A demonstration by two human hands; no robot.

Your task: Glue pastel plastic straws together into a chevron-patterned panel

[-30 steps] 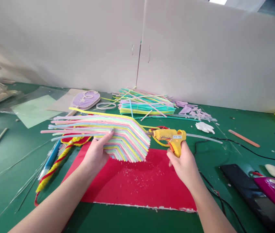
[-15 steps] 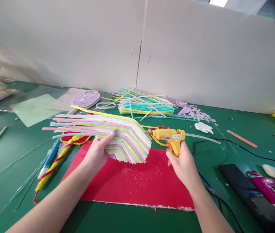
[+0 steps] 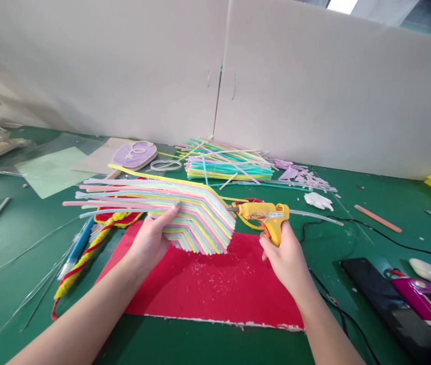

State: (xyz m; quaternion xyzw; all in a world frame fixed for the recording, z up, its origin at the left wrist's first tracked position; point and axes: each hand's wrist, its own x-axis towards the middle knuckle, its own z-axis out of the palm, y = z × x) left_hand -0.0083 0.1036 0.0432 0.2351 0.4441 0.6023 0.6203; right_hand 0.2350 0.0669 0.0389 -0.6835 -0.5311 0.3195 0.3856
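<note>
My left hand [image 3: 158,230] grips a fan-like panel of bent pastel sticks [image 3: 200,218], thumb on top and the fingers beneath it. The sticks lie side by side in pink, yellow, green, blue and lilac, their long ends pointing left. My right hand [image 3: 282,251] is wrapped round the handle of a yellow hot glue gun [image 3: 263,212]. Its metal nozzle is at the panel's upper right edge; whether it touches cannot be made out. A clear glue stick [image 3: 316,217] sticks out of the gun's back. Below the panel lies a red board [image 3: 215,294] strewn with small scraps.
Behind is a pile of pastel sticks [image 3: 230,165], with lilac scraps [image 3: 302,177] beside it. At left are a yellow-and-red twisted piece [image 3: 86,258] and thin wires [image 3: 36,294]. A black phone [image 3: 383,299], magenta device [image 3: 421,299] and black cord [image 3: 398,241] lie right.
Almost nothing differs. The whole view has shifted very slightly, while both hands keep their hold on the panel and the glue gun, nozzle still at the panel's right edge.
</note>
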